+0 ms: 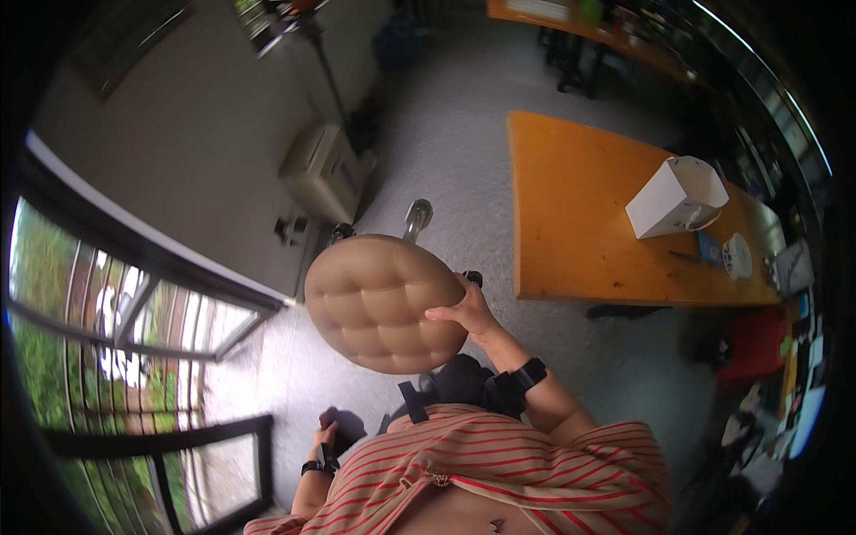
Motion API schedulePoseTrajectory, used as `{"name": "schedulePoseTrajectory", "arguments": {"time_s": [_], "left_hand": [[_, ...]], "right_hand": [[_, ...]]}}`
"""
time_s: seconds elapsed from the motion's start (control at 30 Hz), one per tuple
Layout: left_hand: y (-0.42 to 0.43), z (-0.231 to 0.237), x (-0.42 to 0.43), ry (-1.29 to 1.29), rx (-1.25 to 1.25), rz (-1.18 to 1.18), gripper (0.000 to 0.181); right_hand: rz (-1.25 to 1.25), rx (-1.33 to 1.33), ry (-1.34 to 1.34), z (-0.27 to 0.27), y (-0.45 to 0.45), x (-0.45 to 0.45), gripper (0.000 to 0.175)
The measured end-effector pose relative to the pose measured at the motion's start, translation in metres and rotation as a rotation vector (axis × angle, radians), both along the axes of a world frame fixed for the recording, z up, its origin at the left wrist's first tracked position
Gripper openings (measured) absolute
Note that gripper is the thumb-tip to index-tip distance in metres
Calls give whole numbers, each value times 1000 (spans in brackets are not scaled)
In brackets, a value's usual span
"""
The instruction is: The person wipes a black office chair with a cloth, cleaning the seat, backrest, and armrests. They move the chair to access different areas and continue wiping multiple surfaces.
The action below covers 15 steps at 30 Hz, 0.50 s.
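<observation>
A round swivel stool with a tufted tan seat (381, 307) stands before me. My right hand (468, 311) grips the right rim of the seat, thumb on top and fingers curled over the side. From under the far edge a chrome leg (418, 221) of the base sticks out, and a dark caster (473, 277) shows beside my fingers. My left hand (328, 428) hangs low at my left side, away from the stool. A dark shape lies against it; whether the hand holds something there I cannot tell.
An orange-brown wooden table (555, 221) at right bears a white paper bag (669, 200) and a white bowl (737, 256). A beige boxy machine (324, 174) stands by the left wall. Open window sashes (194, 314) reach in at left. Another table (642, 43) is farther back.
</observation>
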<state>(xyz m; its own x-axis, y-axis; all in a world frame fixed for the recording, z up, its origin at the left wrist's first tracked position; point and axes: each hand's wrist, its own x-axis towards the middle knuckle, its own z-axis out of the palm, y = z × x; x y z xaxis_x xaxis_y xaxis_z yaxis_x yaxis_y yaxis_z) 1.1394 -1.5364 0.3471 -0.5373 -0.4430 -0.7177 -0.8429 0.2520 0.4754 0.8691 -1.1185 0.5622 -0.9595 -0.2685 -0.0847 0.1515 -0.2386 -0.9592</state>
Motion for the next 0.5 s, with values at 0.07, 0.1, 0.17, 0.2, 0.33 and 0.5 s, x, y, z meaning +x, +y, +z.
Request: {"name": "schedulePoseTrajectory", "arguments": {"time_s": [0.07,0.1,0.17,0.2,0.33,0.5], "left_hand": [[-13,25,-114,115,27,-57,52],[-15,34,-169,161,30,-71,52],[-13,44,-267,297,168,-107,45],[-12,45,-313,296,226,-106,45],[-6,35,-444,440,90,-365,56],[-19,26,-551,76,164,-369,72]], "right_hand": [[-81,-113,-43,6,1,-44,56],[-109,-182,-64,7,2,-67,56],[-188,-247,-66,3,2,-117,59],[-217,-289,-70,-1,1,-143,60],[-246,-348,-82,-21,1,-259,61],[-248,-365,-148,-20,12,-388,55]]}}
